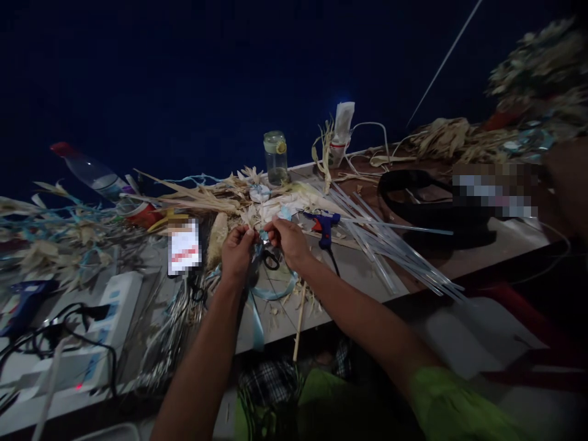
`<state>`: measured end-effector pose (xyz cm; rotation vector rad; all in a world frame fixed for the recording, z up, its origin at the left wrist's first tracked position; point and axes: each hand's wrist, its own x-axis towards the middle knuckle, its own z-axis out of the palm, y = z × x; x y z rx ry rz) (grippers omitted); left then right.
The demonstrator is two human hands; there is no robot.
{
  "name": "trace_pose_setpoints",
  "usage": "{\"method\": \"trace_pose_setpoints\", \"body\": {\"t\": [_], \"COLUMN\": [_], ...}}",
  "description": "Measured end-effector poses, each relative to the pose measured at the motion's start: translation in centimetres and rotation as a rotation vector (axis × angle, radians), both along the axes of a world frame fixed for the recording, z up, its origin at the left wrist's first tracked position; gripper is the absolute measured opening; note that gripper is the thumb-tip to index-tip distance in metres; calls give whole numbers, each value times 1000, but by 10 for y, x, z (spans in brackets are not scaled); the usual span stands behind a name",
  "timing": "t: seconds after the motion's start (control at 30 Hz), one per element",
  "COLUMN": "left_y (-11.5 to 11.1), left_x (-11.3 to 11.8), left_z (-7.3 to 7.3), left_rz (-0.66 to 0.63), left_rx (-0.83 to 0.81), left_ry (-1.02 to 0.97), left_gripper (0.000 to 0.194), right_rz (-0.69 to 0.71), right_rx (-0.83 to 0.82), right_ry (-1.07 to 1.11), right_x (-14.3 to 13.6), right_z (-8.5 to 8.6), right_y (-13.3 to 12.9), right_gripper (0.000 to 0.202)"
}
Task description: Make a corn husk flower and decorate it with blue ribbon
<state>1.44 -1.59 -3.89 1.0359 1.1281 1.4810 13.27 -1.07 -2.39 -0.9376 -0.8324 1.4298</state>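
Observation:
My left hand [236,250] and my right hand [290,240] meet over the middle of the table, fingers pinched close together. Between the fingertips shows a small piece of light blue ribbon [263,235]. A longer blue ribbon [258,324] curls below the hands and hangs over the table's front edge. Just under the fingers lie scissors with black handles [271,261]. Pale corn husks [275,207] are heaped behind the hands. A blue glue gun [327,222] rests right of my right hand.
Clear glue sticks [390,248] stick out past the front edge at right, near a black headband-like object [413,208]. A phone [184,248], a power strip [117,312] with cables and another glue gun [27,303] lie left. A jar [276,162] stands behind.

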Motion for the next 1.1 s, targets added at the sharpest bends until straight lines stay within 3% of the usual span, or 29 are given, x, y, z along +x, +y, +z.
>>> {"method": "trace_pose_setpoints", "body": {"t": [0.23,0.43,0.57,0.77,0.93,1.1], "left_y": [-3,-5,-6,-5,-5,-10], "left_x": [1,-10,-16,-16,-28,-43], "left_z": [15,27,30,31,38,48], "left_rz": [-72,-154,-190,-206,-216,-156], "left_rx": [-54,-78,-75,-113,-91,-5], "left_ry": [-378,-495,-534,-611,-735,-814], "left_gripper": [26,17,13,10,7,21], "right_rz": [20,-259,-297,-95,30,369], "right_rx": [152,294,368,455,680,917], "right_ry": [-226,-515,-768,-1326,-1145,-1112], "right_x": [0,22,30,24,15,0], "right_z": [-3,-1,-7,-21,-14,-4], "right_y": [-4,11,18,21,7,-14], "right_gripper": [20,21,22,29,31,26]}}
